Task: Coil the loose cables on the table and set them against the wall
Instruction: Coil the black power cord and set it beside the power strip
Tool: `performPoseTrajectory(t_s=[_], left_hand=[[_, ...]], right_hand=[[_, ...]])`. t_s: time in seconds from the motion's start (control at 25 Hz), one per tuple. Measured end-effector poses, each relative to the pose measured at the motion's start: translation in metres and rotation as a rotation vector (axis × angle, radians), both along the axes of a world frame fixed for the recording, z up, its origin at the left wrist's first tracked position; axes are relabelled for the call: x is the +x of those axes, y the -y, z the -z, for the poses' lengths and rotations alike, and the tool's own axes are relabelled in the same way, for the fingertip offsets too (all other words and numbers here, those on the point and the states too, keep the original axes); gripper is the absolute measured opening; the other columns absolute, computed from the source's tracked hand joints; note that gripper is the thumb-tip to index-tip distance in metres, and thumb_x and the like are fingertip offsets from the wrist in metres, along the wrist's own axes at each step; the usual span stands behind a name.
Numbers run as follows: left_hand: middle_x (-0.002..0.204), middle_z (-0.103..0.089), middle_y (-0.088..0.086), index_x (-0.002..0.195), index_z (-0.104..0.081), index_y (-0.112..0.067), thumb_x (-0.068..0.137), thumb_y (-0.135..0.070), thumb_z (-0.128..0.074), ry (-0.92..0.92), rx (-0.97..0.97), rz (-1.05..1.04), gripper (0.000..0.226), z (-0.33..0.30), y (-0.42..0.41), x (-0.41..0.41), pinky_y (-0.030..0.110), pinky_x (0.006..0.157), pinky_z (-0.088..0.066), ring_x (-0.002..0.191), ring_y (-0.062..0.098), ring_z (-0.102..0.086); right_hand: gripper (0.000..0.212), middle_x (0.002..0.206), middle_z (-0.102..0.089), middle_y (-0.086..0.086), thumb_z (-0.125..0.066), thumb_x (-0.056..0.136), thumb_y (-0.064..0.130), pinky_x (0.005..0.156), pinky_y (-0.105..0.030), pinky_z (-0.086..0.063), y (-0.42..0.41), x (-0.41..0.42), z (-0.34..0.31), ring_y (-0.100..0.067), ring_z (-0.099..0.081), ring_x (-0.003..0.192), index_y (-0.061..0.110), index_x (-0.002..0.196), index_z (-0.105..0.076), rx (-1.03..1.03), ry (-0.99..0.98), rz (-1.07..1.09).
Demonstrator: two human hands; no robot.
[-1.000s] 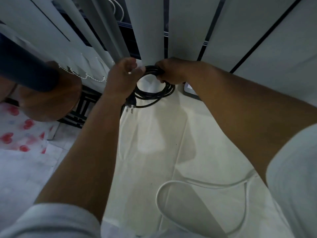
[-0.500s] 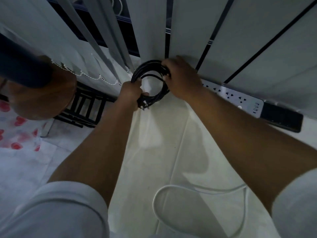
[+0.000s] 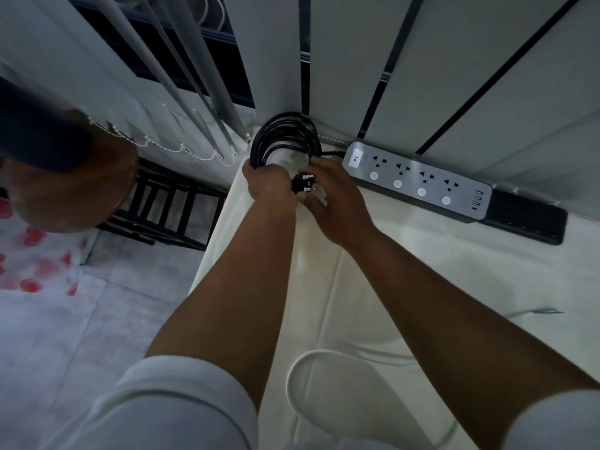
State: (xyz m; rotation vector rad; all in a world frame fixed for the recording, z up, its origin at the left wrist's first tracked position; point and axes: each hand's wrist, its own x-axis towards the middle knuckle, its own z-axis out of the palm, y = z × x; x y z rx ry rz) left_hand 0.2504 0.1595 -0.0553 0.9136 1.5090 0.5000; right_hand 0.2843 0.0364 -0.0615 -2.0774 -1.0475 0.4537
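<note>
A coiled black cable (image 3: 279, 138) stands upright at the table's far left corner, leaning on the white vertical blinds (image 3: 341, 60). My left hand (image 3: 268, 183) grips the coil's lower left part, and the black plug (image 3: 302, 184) sticks out beside its fingers. My right hand (image 3: 334, 196) lies just right of the plug with fingers curled toward it; whether it pinches the plug or cable is hidden. A loose white cable (image 3: 298, 365) loops over the cream tablecloth (image 3: 422, 287) near me.
A silver power strip (image 3: 418, 180) with several sockets lies along the blinds to the right, a black block (image 3: 529, 216) at its end. Left of the table edge stand a black slatted rack (image 3: 168, 209), a brown round object (image 3: 74, 190) and a red-patterned sheet (image 3: 29, 280).
The coil went from held up between both hands to standing against the blinds. My left hand slid to its lower left, and my right hand came down beside the plug.
</note>
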Motion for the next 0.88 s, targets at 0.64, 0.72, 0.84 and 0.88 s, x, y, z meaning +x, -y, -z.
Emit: performPoseTrajectory(t_s=[0.64,0.72,0.84,0.88], left_hand=[[0.136,-0.043,0.027,0.142,-0.031,-0.002,0.104,-0.032,-0.029,-0.68,0.466,0.85,0.049,0.023,-0.013,-0.034,0.04,0.088,-0.042,0.116,0.041,-0.051],[0.133,-0.044,0.024,0.141,-0.033,-0.006,0.103,-0.036,-0.028,-0.668,0.489,0.755,0.048,0.024,-0.005,-0.035,0.043,0.081,-0.043,0.11,0.041,-0.055],[0.124,-0.049,0.014,0.126,-0.047,-0.011,0.103,-0.038,-0.028,-0.667,0.571,0.633,0.04,0.029,0.006,-0.034,0.038,0.066,-0.037,0.096,0.038,-0.06],[0.12,-0.052,0.012,0.12,-0.051,-0.012,0.103,-0.037,-0.029,-0.656,0.598,0.6,0.038,0.031,0.007,-0.034,0.036,0.064,-0.035,0.091,0.036,-0.061]], right_hand=[[0.031,0.114,-0.069,-0.015,-0.048,0.095,0.015,0.084,-0.032,-0.046,-0.067,0.033,-0.021,-0.032,-0.062,0.108,0.009,0.124,-0.056,-0.108,-0.109,0.291],[0.033,0.119,-0.067,-0.016,-0.048,0.098,0.015,0.092,-0.033,-0.044,-0.071,0.039,-0.017,-0.033,-0.059,0.114,0.008,0.129,-0.055,-0.185,-0.03,0.221],[0.034,0.12,-0.066,-0.019,-0.054,0.097,0.018,0.091,-0.034,-0.044,-0.074,0.043,-0.011,-0.035,-0.059,0.115,0.004,0.129,-0.053,-0.191,0.0,0.25],[0.033,0.116,-0.067,-0.019,-0.056,0.096,0.018,0.086,-0.033,-0.045,-0.075,0.043,-0.01,-0.036,-0.061,0.111,0.003,0.125,-0.053,-0.164,-0.013,0.291]])
